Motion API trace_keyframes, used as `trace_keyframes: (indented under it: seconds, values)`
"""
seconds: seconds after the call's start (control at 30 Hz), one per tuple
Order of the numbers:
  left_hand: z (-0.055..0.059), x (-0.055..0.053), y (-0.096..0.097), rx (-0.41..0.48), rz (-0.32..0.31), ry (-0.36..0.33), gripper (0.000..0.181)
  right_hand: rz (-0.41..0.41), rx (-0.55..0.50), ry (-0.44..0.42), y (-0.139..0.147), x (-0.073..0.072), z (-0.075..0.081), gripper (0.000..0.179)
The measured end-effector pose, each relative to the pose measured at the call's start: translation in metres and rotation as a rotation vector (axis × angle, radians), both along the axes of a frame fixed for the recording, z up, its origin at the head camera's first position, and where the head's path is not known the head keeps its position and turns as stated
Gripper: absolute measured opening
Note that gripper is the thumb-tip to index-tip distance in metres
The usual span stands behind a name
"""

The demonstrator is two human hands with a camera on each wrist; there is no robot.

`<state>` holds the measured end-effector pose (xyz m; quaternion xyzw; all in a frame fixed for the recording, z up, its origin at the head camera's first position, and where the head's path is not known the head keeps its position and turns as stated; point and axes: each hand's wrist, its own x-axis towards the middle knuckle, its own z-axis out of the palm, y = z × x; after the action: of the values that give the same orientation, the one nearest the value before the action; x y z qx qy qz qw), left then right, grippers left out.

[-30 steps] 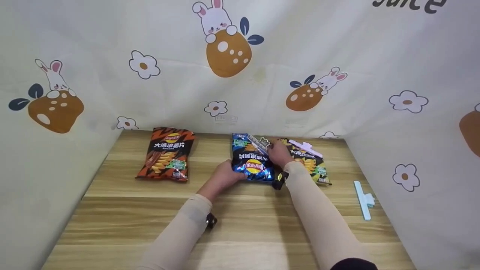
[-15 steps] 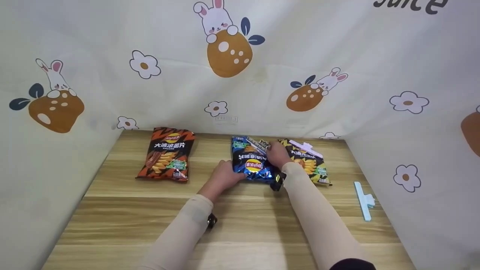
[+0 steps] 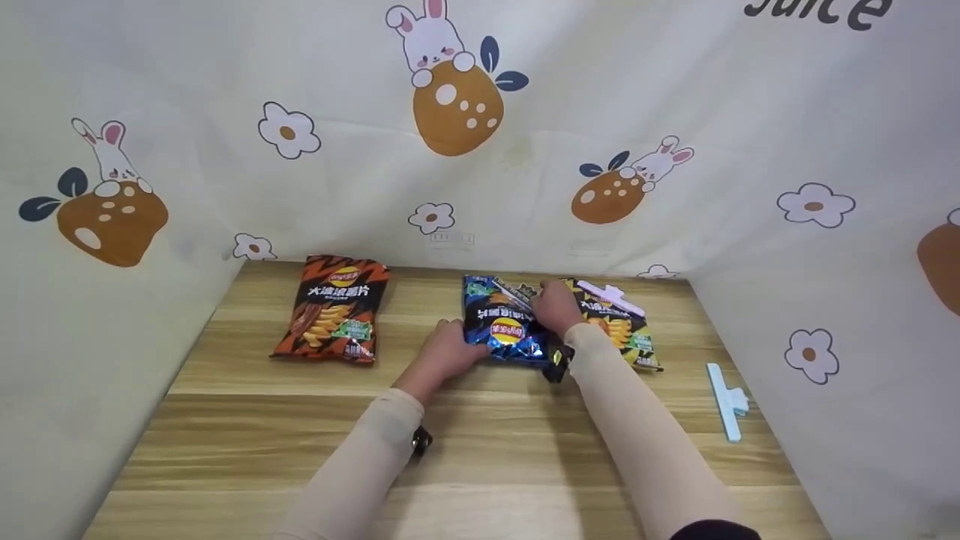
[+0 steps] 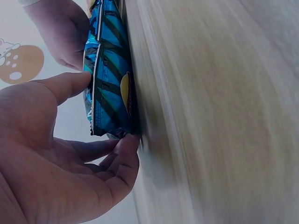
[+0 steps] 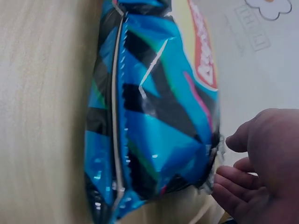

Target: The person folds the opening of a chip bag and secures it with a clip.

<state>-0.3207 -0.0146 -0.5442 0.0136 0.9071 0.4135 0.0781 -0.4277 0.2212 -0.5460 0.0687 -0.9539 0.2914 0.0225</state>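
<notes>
Can read 大波浪薯片 on the orange-black bag [image 3: 337,307], and again, upside down, on the blue bag [image 3: 506,330]; on the yellow-black bag [image 3: 646,341], half behind a sleeve [image 3: 637,420], just the first characters. Can read "juice", cut off, on the cloth [image 3: 517,112]. See the blue bag pinched near its near left corner by the left hand [image 3: 448,351], thumb above, fingers below; over its far right corner, a clear clip [image 3: 514,294], pinched by the right hand [image 3: 556,307]. Also see a lilac clip [image 3: 611,297] across the yellow-black bag's far corner, and a light-blue clip [image 3: 725,403] on the table [image 3: 480,465] at right.
</notes>
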Motion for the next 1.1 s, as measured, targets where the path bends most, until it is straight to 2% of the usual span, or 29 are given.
trace_keyframes:
  seconds: [0.13,0.27,0.43,0.63,0.77,0.93,1.1]
  values:
    - [0.003,0.001,-0.001,-0.039,-0.004,0.025,0.077,0.031,-0.044,0.015,0.003,0.008,0.013,0.036]
    - [0.01,0.003,-0.003,-0.053,-0.003,0.023,0.078,0.074,-0.131,-0.025,0.01,0.025,0.026,0.042]
    - [0.019,0.009,-0.005,-0.018,-0.006,0.024,0.069,0.106,-0.179,-0.035,0.018,0.054,0.032,0.039]
    - [0.027,0.021,-0.012,0.033,-0.04,0.063,0.057,0.085,-0.214,0.01,0.026,0.095,0.033,0.033]
    - [0.026,0.028,-0.018,0.054,-0.085,0.073,0.052,0.121,-0.256,0.051,0.033,0.119,0.028,0.027]
    - [0.02,0.036,-0.027,0.098,-0.161,0.068,0.048,0.136,-0.275,0.076,0.042,0.146,0.022,0.026]
    - [0.011,0.047,-0.037,0.14,-0.211,0.092,0.044,0.148,-0.27,0.098,0.05,0.164,0.014,0.023]
